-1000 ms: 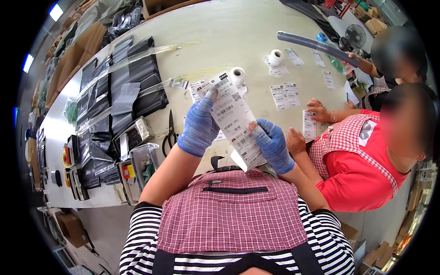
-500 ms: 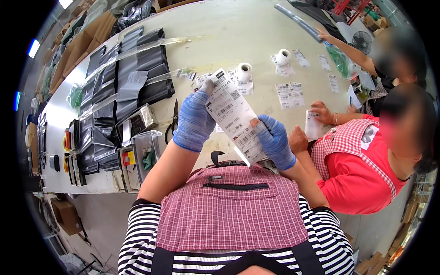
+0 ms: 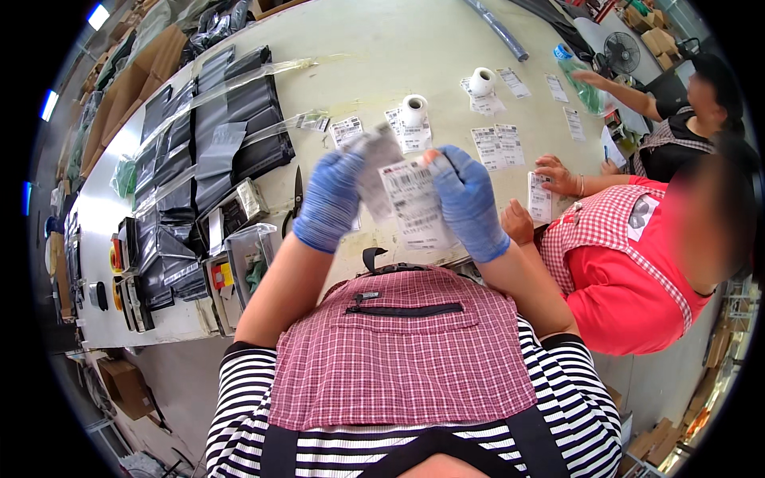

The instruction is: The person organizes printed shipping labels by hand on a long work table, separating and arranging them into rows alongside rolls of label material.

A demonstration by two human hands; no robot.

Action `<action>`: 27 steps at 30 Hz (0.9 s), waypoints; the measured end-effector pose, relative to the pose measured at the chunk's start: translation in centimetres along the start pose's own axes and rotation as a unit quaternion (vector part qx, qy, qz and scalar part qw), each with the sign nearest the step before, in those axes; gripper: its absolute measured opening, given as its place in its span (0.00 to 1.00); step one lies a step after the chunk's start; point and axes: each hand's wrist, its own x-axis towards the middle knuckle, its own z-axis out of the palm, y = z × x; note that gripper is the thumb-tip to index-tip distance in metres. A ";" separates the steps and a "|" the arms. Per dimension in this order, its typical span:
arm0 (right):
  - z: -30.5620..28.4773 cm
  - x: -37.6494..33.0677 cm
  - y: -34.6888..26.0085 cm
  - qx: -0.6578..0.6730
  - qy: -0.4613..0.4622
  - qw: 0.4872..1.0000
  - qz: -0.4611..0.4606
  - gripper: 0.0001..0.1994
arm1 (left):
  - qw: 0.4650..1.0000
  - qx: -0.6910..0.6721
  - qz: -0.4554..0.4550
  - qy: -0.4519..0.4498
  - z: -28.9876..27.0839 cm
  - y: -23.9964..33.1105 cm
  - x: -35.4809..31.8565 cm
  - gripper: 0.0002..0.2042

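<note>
In front of my chest, both hands wear blue knit gloves. My left hand (image 3: 331,195) pinches a printed paper label (image 3: 381,179), smeared by motion and partly behind another label. My right hand (image 3: 470,201) grips that nearer white printed label (image 3: 416,211) by its upper edge, thumb and fingers pressed together. Whether the two labels are joined is hidden. Just beyond them, a white paper roll (image 3: 414,110) stands on labels on the table (image 3: 358,72).
Black plastic bags (image 3: 239,119) lie stacked at the left, near black scissors (image 3: 298,191) and a clear bin (image 3: 251,255). Another paper roll (image 3: 482,81) and several labels (image 3: 498,146) are farther right. A co-worker in red (image 3: 613,279) sits close on my right.
My right hand has risen, and the long label strip now shows as two overlapping pieces, one in each hand. At the far right, a co-worker's hand has left the grey plastic roll.
</note>
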 end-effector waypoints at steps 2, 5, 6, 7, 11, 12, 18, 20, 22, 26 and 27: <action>0.7 0.9 -0.5 -0.044 -0.013 0.999 -0.008 0.12 | 0.995 -0.052 -0.083 -0.030 0.6 -1.3 -0.3 0.17; 0.8 1.9 0.8 -0.100 -0.015 0.995 -0.018 0.12 | 0.987 -0.090 -0.132 0.004 1.0 -1.8 -0.3 0.21; 0.8 2.2 1.1 -0.100 -0.016 0.995 -0.015 0.12 | 0.986 -0.082 -0.146 0.014 1.5 -1.4 -0.2 0.23; 0.7 2.4 1.3 -0.108 -0.015 0.994 -0.014 0.13 | 0.985 -0.082 -0.148 0.017 1.7 -1.4 -0.2 0.23; 0.8 3.1 1.9 -0.130 -0.016 0.991 -0.012 0.13 | 0.987 0.045 -0.151 0.028 2.8 -1.4 0.0 0.23; 0.9 3.4 1.6 -0.128 -0.021 0.991 -0.013 0.13 | 0.980 0.128 -0.152 0.018 2.9 -1.3 0.0 0.22; -0.9 2.9 2.8 0.043 -0.098 0.992 0.070 0.13 | 0.997 -0.050 -0.056 0.007 0.4 -2.2 2.5 0.19; -1.9 2.1 3.2 0.072 -0.145 0.981 0.104 0.13 | 0.993 -0.099 -0.056 0.042 0.7 -1.5 2.8 0.19; -2.5 1.6 4.2 0.116 -0.213 0.955 0.170 0.14 | 0.991 -0.107 -0.058 0.052 1.2 -1.0 2.8 0.19; -1.7 0.5 4.7 0.190 -0.195 0.944 0.187 0.16 | 0.988 -0.126 -0.071 0.054 1.5 -0.6 2.8 0.15; -1.8 0.6 4.8 0.191 -0.195 0.944 0.187 0.16 | 0.988 -0.126 -0.071 0.055 1.5 -0.6 2.9 0.15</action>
